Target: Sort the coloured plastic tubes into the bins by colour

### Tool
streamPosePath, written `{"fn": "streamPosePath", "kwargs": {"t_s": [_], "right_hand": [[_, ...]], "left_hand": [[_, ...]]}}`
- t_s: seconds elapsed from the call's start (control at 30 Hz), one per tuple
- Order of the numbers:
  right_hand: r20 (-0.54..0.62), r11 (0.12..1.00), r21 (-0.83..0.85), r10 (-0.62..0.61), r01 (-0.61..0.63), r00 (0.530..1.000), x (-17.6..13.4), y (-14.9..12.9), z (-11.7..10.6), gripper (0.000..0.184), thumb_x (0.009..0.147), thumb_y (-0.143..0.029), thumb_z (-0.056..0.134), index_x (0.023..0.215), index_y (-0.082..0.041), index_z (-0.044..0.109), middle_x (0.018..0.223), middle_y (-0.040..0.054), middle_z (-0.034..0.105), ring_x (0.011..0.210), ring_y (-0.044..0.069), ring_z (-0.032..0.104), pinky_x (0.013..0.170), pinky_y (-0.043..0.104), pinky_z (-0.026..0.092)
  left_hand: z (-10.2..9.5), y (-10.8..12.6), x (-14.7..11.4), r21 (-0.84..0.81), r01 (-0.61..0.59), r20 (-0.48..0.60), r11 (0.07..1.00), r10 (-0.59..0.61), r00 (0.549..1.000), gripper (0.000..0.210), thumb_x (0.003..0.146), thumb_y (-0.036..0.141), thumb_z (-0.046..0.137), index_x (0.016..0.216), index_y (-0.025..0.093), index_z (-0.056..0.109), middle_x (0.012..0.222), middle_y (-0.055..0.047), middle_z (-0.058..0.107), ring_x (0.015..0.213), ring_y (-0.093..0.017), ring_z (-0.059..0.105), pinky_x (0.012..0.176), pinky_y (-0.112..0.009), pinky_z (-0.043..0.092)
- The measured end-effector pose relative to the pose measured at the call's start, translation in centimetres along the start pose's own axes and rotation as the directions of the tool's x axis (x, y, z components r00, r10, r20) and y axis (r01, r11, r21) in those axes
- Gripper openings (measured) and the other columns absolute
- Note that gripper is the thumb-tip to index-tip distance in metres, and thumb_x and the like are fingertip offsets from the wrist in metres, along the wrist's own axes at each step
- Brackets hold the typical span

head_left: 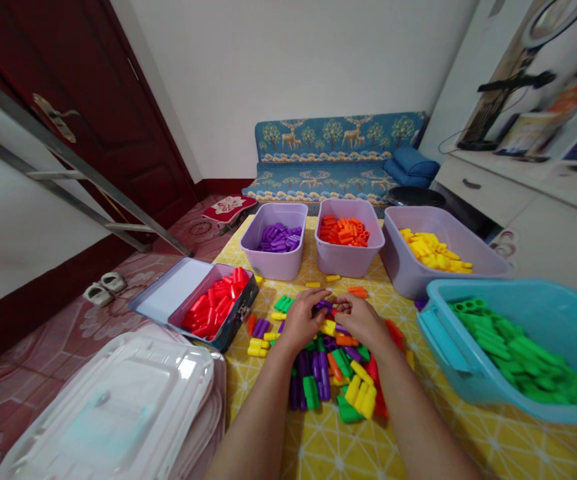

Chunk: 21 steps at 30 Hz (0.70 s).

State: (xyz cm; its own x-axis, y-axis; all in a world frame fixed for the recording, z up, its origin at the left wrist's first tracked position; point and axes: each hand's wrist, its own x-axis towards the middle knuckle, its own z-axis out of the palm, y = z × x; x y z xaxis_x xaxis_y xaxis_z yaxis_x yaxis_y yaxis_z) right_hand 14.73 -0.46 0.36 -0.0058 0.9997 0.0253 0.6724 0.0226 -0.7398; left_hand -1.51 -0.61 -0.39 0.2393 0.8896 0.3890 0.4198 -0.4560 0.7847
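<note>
A mixed pile of small plastic tube pieces [321,373] in purple, green, yellow, orange and red lies on the tabletop. Over its far part, my left hand [302,321] curls its fingers and thumb around a purple tube piece [323,305]. Close beside it, my right hand [359,320] has its fingers bent inward, almost meeting the left fingertips. What the right fingers grip is partly hidden; a bit of red shows by their tips. Loose yellow pieces [258,347] lie left of my left hand, and orange pieces [357,292] lie beyond my right hand.
Lilac bins hold purple [274,263], orange [348,259] and yellow [403,267] pieces. At right stands a blue tub [468,393] with green ones. An open tin [241,317] with red pieces and stacked lids [118,400] are at left. A sofa [318,175] stands behind.
</note>
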Motion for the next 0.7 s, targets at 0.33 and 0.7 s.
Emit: {"fn": "streamPosePath", "kwargs": {"t_s": [0.33, 0.7], "right_hand": [[-0.016, 0.913, 0.4, -0.088, 0.087, 0.996, -0.1, -0.9, -0.2, 0.019, 0.069, -0.024, 0.061, 0.086, -0.018, 0.066, 0.088, 0.0046, 0.07, 0.077, 0.018, 0.066, 0.069, 0.03, 0.053], [-0.244, 0.814, 0.58, 0.154, 0.017, 0.958, 0.2, -0.4, -1.4, 0.04, 0.078, -0.056, 0.056, 0.083, -0.017, 0.062, 0.06, 0.0, 0.06, 0.049, 0.012, 0.05, 0.047, 0.022, 0.04]], "left_hand": [[-0.4, 0.3, 0.0, -0.019, 0.028, -0.087, 0.999, -0.03, 0.996, 0.021, 0.082, 0.021, 0.062, 0.1, 0.02, 0.071, 0.098, -0.008, 0.071, 0.093, -0.021, 0.064, 0.085, -0.035, 0.05], [-0.3, 0.4, -0.2, 0.01, 0.056, -0.004, 0.998, -0.056, 0.998, 0.027, 0.078, 0.018, 0.064, 0.103, 0.021, 0.07, 0.097, -0.007, 0.071, 0.093, -0.022, 0.064, 0.087, -0.035, 0.049]]}}
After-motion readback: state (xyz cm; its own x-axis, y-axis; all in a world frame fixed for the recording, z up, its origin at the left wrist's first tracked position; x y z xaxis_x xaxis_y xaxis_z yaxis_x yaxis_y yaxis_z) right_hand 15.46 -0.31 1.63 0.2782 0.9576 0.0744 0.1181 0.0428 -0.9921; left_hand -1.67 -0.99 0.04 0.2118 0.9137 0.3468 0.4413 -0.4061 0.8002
